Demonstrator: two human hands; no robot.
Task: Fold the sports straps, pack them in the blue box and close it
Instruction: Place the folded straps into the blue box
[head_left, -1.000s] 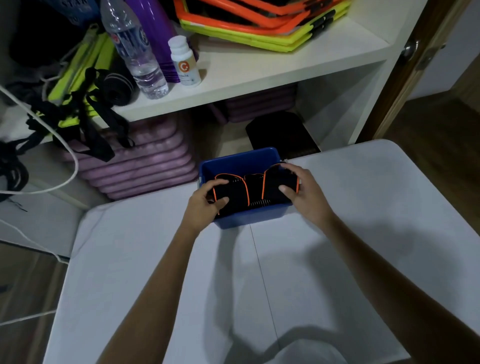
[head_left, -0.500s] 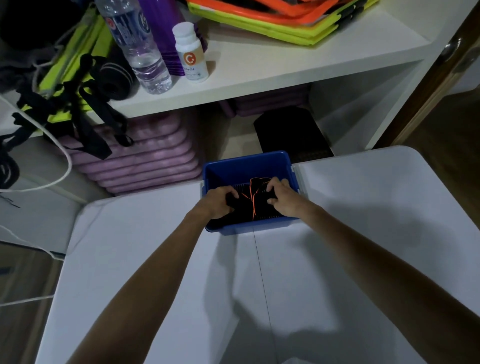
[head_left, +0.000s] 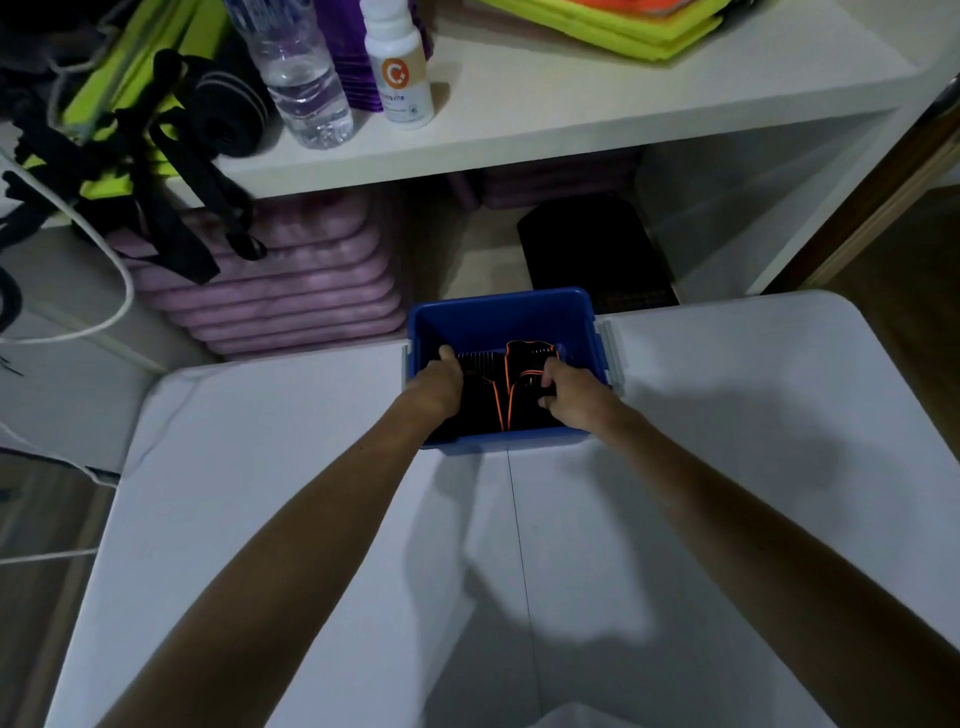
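Both hands work inside the blue box (head_left: 506, 317) at the white table's (head_left: 727, 467) far edge, left hand (head_left: 436, 387) and right hand (head_left: 569, 397) curled on folded black-and-orange sports straps (head_left: 506, 395), seemingly soft, light, springy webbing best pinned at its folds.

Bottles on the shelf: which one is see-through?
The taller bottle on the left is see-through, with water showing inside. The shorter bottle beside it, to the right, is solid white, with an orange circle on its label.

Dim room: white table (head_left: 727, 467), white shelf (head_left: 571, 104).
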